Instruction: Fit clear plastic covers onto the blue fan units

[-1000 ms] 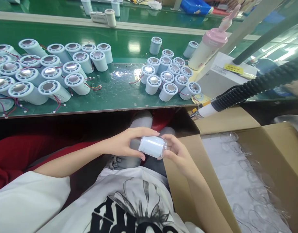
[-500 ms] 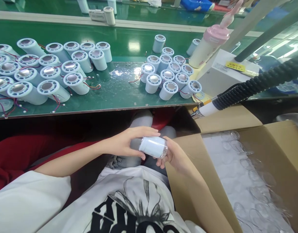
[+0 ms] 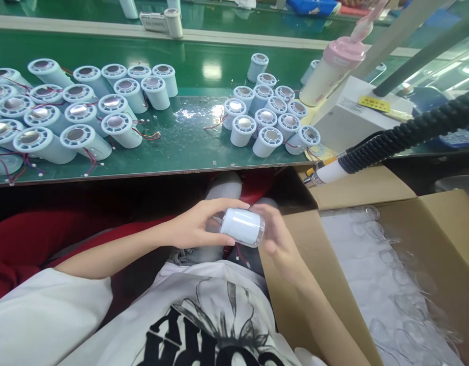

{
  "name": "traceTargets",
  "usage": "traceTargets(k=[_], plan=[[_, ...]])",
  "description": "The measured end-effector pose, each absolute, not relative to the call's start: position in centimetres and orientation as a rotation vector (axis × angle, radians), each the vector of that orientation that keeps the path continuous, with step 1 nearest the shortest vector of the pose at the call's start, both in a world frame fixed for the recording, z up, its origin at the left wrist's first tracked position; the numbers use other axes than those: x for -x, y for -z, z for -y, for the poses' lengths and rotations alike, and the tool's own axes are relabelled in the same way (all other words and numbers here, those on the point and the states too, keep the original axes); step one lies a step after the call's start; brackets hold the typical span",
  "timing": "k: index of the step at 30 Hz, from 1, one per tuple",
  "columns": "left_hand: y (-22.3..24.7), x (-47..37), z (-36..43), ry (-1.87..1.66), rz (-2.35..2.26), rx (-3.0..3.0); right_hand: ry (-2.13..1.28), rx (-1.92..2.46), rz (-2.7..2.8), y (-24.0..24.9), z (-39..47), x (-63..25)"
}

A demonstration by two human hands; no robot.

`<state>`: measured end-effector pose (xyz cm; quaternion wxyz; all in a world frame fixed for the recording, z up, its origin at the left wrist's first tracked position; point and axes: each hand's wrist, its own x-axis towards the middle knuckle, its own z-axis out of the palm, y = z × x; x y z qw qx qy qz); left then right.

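Pale blue, the cylinder (image 3: 242, 226) lies on its side over your lap, in front of the green bench (image 3: 192, 145), with what looks like clear plastic around it. Your left hand (image 3: 194, 223) pinches its left end, thumb below and fingers above. Its long axis runs from that grip towards your right hand (image 3: 282, 246), dipping slightly, so the clear far end faces your right palm. Your right hand is the nearer one to that end, fingers loosely bent (motion blur hides whether they touch, so I cannot tell). Thin wires (image 3: 241, 254) hang under the cylinder. The yellow label (image 3: 374, 103) on the white box (image 3: 333, 127) and the print on the pale device (image 3: 153, 22) are too small to read; your shirt's black lettering (image 3: 162, 330) is only partly visible.
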<state>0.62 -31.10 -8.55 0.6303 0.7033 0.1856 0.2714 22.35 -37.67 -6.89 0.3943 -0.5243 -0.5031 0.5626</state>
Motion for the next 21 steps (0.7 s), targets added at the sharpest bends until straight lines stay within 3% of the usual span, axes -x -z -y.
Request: traceTargets(k=[3, 5, 11, 17, 21], plan=[[8.3, -0.5, 31.2, -0.537, -0.437, -1.462, -0.772, 1.156, 1.92, 6.5, 37.9, -23.1], [8.3, -0.4, 31.1, -0.526, -0.409, -1.417, -0.626, 1.13, 2.082, 6.3, 38.0, -23.3], [8.4, -0.2, 30.6, -0.568, -0.296, -1.586, -1.474, 1.171, 1.326, 6.2, 38.3, -22.6], [8.9, -0.4, 30.9, -0.389, -0.293, -1.28, -1.397, 1.392, 1.318, 5.9, 38.5, -22.1], [10.0, -0.7, 30.4, -0.32, -0.35, -1.205, -1.584, 1.387, 1.089, 6.8, 38.2, -21.9]])
